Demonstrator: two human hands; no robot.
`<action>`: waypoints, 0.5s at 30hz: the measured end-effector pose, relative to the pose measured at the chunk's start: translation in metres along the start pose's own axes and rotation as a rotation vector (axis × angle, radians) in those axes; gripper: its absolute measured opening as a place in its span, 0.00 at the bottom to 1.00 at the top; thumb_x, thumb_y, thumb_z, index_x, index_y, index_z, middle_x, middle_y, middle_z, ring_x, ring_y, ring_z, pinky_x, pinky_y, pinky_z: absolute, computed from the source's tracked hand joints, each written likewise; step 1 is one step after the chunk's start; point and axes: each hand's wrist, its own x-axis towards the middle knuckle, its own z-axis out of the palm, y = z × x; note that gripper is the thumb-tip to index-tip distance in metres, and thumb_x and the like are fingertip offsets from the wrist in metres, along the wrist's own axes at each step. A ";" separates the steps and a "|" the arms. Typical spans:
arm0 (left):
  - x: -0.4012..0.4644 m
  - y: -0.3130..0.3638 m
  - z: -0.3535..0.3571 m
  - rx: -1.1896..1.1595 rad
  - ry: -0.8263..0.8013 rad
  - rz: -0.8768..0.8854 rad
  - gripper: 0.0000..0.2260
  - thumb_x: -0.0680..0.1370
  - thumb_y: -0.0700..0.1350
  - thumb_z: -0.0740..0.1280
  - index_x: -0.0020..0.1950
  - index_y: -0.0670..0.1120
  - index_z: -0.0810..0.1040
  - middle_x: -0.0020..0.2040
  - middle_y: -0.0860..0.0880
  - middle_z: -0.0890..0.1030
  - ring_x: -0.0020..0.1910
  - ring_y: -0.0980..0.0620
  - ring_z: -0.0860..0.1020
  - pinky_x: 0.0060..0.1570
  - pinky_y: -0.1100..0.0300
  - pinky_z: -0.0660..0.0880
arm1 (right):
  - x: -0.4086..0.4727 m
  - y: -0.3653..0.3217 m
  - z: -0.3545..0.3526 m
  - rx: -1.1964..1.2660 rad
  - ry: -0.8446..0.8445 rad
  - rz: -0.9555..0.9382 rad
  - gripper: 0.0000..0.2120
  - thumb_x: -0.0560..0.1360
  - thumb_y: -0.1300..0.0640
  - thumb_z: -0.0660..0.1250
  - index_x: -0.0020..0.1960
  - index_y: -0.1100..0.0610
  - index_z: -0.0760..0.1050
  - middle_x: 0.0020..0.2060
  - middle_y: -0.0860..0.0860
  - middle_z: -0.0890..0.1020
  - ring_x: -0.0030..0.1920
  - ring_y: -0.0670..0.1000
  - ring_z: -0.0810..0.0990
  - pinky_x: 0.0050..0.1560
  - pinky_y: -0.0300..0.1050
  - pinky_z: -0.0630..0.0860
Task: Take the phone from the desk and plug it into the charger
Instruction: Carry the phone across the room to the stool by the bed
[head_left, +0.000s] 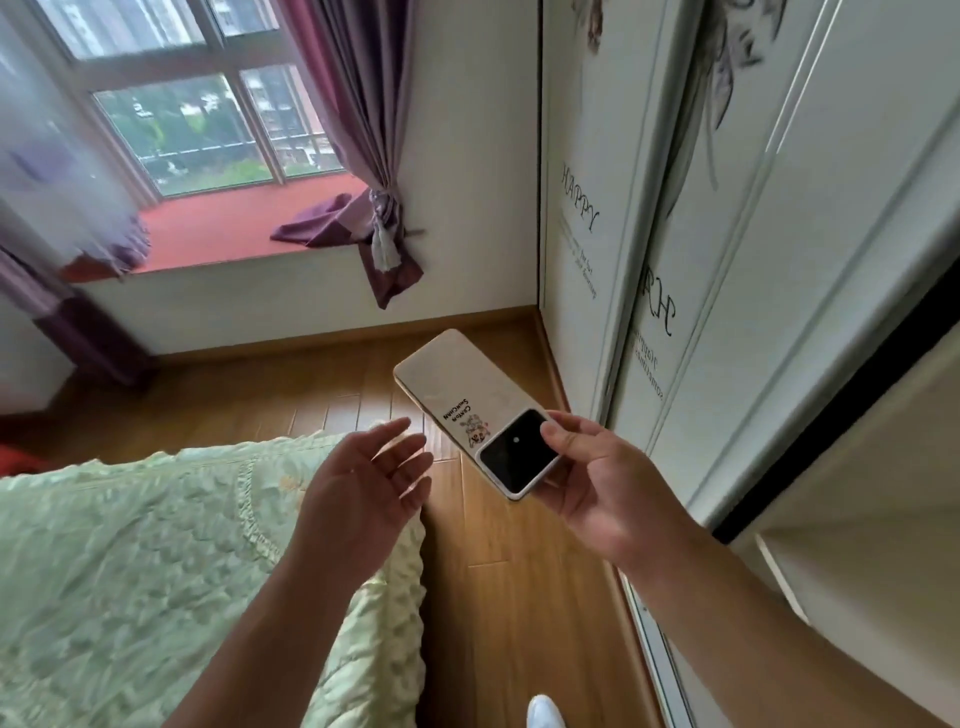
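The phone (467, 395) is a pale, cream-cased handset with a black camera panel and a small cartoon sticker on its back. My right hand (597, 478) holds it by the camera end, back side up, over the wooden floor. My left hand (363, 483) hovers just left of the phone, palm turned toward it, fingers spread and holding nothing. It does not touch the phone. No charger or desk is in view.
A bed with a light green quilted cover (156, 571) fills the lower left. A white sliding wardrobe (753, 260) runs along the right. Ahead are a red-topped window seat (218, 228), purple curtains (363, 156) and a strip of wooden floor (519, 597).
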 end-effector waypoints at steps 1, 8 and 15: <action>0.011 0.006 0.006 0.004 -0.002 0.008 0.12 0.69 0.47 0.65 0.48 0.44 0.83 0.43 0.45 0.84 0.39 0.48 0.82 0.42 0.54 0.76 | 0.013 -0.011 0.002 -0.002 -0.011 -0.001 0.14 0.69 0.66 0.68 0.55 0.63 0.76 0.47 0.64 0.85 0.49 0.64 0.85 0.38 0.53 0.82; 0.068 0.041 0.026 -0.023 0.023 0.045 0.14 0.69 0.47 0.66 0.51 0.44 0.81 0.44 0.45 0.83 0.41 0.48 0.81 0.43 0.54 0.74 | 0.084 -0.057 0.015 0.010 -0.051 0.009 0.17 0.66 0.65 0.69 0.55 0.62 0.75 0.49 0.65 0.85 0.49 0.64 0.85 0.41 0.56 0.83; 0.131 0.070 0.010 -0.077 -0.030 0.059 0.13 0.68 0.48 0.68 0.50 0.46 0.82 0.44 0.46 0.84 0.41 0.48 0.82 0.42 0.55 0.77 | 0.158 -0.074 0.032 0.003 -0.060 0.001 0.17 0.65 0.64 0.70 0.54 0.62 0.75 0.48 0.64 0.86 0.51 0.65 0.84 0.44 0.56 0.83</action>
